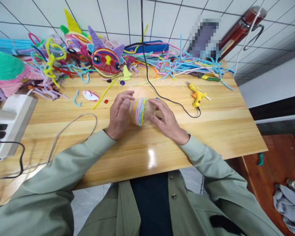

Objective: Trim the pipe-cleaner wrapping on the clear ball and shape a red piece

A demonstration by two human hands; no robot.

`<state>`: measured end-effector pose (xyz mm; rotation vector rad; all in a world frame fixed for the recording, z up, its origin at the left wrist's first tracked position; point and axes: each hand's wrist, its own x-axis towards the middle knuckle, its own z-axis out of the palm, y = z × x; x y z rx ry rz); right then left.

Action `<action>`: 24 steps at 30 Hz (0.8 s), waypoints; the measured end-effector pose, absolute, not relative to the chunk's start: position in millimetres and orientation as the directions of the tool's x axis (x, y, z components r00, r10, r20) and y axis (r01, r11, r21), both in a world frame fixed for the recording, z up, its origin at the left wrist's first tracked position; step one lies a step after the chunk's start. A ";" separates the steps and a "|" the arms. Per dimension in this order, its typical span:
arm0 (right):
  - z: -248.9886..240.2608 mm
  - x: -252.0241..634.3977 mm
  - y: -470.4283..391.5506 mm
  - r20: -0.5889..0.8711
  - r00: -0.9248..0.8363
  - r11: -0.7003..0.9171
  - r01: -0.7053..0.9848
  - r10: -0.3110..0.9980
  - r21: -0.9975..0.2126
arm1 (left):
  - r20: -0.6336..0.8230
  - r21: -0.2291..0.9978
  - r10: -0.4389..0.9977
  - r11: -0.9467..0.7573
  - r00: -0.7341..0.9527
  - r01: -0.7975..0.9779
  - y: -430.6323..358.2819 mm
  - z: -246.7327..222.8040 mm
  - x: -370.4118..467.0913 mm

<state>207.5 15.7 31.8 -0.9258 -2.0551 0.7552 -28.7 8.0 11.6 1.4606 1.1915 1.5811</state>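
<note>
Between hands (120,114): clear rounded container (148,112), fuzzy pastel bands (138,112) wrapped around.

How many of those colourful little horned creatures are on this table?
2: the purple-horned one, and the yellow-horned one behind it to the left. Both are beyond the left hand; others may be hidden.

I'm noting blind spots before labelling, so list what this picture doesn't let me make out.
All in the head view:
- Striped piece: left end hidden by the left hand, right end partly covered by the right hand.
- Patch beside the thermos: contents pixelated.
- Green thing: cut off by the left edge.
- Power strip: cut off there too.
- Red bit: too small to identify.
</note>
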 end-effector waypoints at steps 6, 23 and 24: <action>31.7 206.2 13.1 0.340 -0.425 0.502 0.365 0.839 -0.784 | 0.533 0.786 0.845 -0.514 0.047 0.344 -12.4 8.9 -21.5; 18.4 198.5 15.3 0.431 -0.407 0.579 0.382 0.805 -0.720 | 0.483 0.830 0.875 -0.464 0.018 0.310 -6.1 3.9 -21.4; 18.2 198.3 15.4 0.429 -0.406 0.576 0.387 0.807 -0.720 | 0.482 0.827 0.876 -0.462 0.020 0.320 -5.8 5.3 -21.3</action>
